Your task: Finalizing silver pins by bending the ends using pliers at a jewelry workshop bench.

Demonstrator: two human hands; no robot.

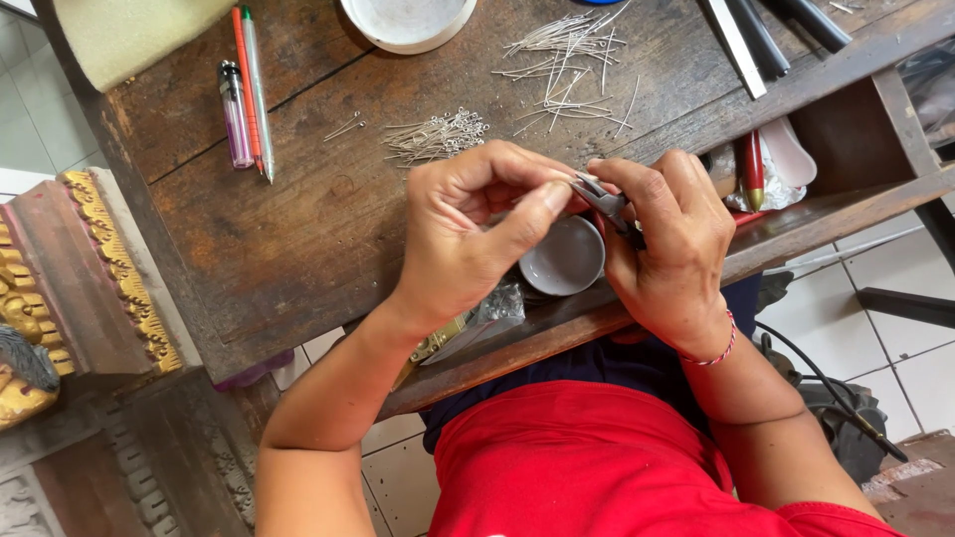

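A worn wooden workbench point(298, 219) fills most of the head view and serves as the landmark for all else. Off its left edge stands a carved, gilded piece of woodwork point(99, 268). Below its near edge sits the person in a red garment point(597, 467).

At the bench's far left corner lies a pale foam block point(129, 35). At the middle of its far edge stands a round white lid or dish point(408, 20). Just over the bench's near edge, on a lower ledge, a small round grey cup point(562, 257) sits directly under the hands.

The left hand point(473, 234) hovers over the near edge of the bench, its fingers curled in and thumb pressed toward the forefinger, pinching something too small to make out. The right hand point(667, 249), with a pink string bracelet point(718, 350) at the wrist, is closed around small pliers point(602, 197), whose tips meet the left fingertips.

On the bench's left part lie an orange pen and a green pen point(254, 89) side by side, with a purple lighter point(236, 114) just beside them. Toward the far right of the bench is a loose scatter of straight metal pins point(567, 65); nearer the hands, a smaller heap of eye pins point(433, 136). A red-handled tool point(753, 169) rests on the ledge at the bench's right.
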